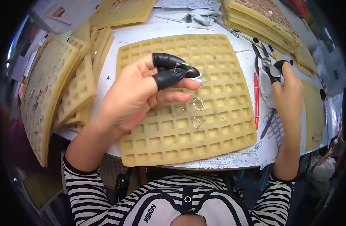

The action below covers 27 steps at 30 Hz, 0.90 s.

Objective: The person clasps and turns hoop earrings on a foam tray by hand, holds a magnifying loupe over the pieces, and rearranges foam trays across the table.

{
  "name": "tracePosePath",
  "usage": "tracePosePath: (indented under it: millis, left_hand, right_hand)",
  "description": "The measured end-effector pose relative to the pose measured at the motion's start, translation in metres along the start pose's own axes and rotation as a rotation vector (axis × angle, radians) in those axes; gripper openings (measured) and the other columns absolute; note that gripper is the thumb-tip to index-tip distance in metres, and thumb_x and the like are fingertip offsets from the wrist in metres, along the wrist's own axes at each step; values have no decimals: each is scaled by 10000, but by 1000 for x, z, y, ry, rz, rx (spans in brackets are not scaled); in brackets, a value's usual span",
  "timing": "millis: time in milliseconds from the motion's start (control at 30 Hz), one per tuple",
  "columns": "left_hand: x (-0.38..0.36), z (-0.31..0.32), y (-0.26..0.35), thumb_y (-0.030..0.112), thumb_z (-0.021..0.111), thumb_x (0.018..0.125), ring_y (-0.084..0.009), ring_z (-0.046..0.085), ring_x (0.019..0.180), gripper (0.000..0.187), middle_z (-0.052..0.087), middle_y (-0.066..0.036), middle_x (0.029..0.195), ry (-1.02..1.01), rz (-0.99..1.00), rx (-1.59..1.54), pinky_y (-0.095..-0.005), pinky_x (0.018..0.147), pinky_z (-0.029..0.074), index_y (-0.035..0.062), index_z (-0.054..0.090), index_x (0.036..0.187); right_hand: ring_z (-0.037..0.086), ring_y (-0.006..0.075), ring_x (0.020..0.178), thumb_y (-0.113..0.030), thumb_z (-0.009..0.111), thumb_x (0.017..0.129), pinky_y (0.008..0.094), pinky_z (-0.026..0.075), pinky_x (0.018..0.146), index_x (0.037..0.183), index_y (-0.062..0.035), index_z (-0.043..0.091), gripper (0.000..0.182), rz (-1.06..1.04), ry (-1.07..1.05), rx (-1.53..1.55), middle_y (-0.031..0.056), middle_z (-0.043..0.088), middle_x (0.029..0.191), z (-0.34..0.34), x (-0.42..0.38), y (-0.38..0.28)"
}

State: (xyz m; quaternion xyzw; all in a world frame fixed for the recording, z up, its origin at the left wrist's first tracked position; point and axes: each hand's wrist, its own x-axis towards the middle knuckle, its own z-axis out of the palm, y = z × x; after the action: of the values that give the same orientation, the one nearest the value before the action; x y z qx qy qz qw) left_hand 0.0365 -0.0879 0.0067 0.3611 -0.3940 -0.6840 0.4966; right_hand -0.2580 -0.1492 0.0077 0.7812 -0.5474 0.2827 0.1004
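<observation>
My left hand [133, 84] is raised over a yellow waffle-patterned tray [184, 143]. Black finger cots cover its thumb and index finger, which pinch a small silver-coloured ring [185, 67]. Two more thin metal rings, one ring [198, 104] above another ring [196, 122], rest on the tray below that hand. At the right of the table is my right hand [288, 88], also with black cots on thumb and index finger. Those two fingertips close around part of a metal tool that looks like pliers [269, 62]; its lower part is partly hidden.
A red pen [256, 100] lies along the tray's right edge. Similar yellow trays lean in a stack [77, 81] at the left, and another stack [255, 22] with copper-coloured bits stands at the back right. A crumpled grey cloth [190, 16] lies behind the tray.
</observation>
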Motion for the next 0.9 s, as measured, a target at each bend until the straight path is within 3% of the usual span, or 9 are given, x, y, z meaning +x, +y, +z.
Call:
tracePosePath:
  millis: [100, 400, 500, 533, 600, 667, 733, 800, 900]
  left_hand:
    - [5, -3, 0, 49, 520, 914, -241, 652, 946, 198, 612, -202, 1072, 19, 18, -69, -308, 799, 571, -82, 507, 1061]
    - [10, -7, 0, 16, 480, 911, -266, 641, 968, 188, 594, -216, 1073, 33, -21, -124, -315, 852, 554, -98, 493, 1060]
    - [11, -9, -3, 55, 543, 909, -272, 637, 1000, 251, 597, -225, 1097, 29, -21, -135, -293, 854, 559, -62, 488, 1124]
    - [11, -7, -4, 61, 558, 901, -270, 635, 1004, 277, 601, -215, 1080, 46, -6, -130, -301, 871, 552, -61, 476, 1136]
    - [10, -5, -4, 67, 572, 894, -268, 632, 1007, 303, 605, -204, 1064, 60, 4, -126, -309, 888, 544, -61, 464, 1147]
    - [9, -3, -4, 77, 596, 883, -215, 651, 902, 345, 619, -162, 992, 86, 25, -84, -274, 804, 556, -50, 456, 1171]
    - [9, -8, -6, 76, 606, 877, -178, 633, 823, 351, 622, -140, 959, 23, 17, -49, -250, 717, 537, -39, 466, 1178]
    - [9, -9, -6, 76, 616, 871, -141, 616, 744, 359, 625, -117, 926, -42, 10, -14, -226, 630, 518, -28, 475, 1184]
    - [5, -2, -4, 63, 643, 849, -81, 512, 564, 369, 618, -62, 816, -45, -77, 103, -198, 491, 397, 7, 513, 1190]
  right_hand:
    - [497, 454, 812, 43, 469, 704, 455, 395, 698, 894, 34, 476, 191, 145, -144, -135, 271, 525, 846, 4, 5, 23]
    - [489, 441, 855, 43, 509, 658, 466, 381, 721, 826, 46, 466, 174, 113, -288, -239, 252, 529, 872, -11, 4, 8]
    - [472, 398, 890, 94, 495, 642, 435, 391, 758, 850, 52, 501, 212, -165, -156, -64, 201, 521, 878, -10, 0, -10]
    - [495, 382, 866, 94, 546, 663, 431, 406, 770, 876, 46, 551, 219, -340, -69, 2, 174, 531, 855, -9, -1, -20]
    - [517, 331, 798, 37, 627, 672, 411, 404, 714, 833, 22, 590, 166, -456, -67, 296, 131, 515, 774, -5, -7, -43]
    - [523, 293, 733, -72, 695, 690, 378, 400, 657, 786, 6, 591, 162, -473, -276, 549, 112, 521, 756, -8, -17, -65]
    - [532, 268, 715, -114, 754, 653, 365, 405, 642, 863, -11, 633, 263, -579, -415, 552, 92, 539, 759, -12, -20, -76]
    - [514, 266, 672, -138, 766, 635, 367, 390, 594, 849, -15, 631, 281, -609, -433, 509, 88, 529, 746, -3, -25, -77]
    - [512, 264, 629, -70, 733, 647, 366, 391, 544, 822, -12, 621, 215, -637, -372, 542, 93, 529, 726, 9, -29, -77]
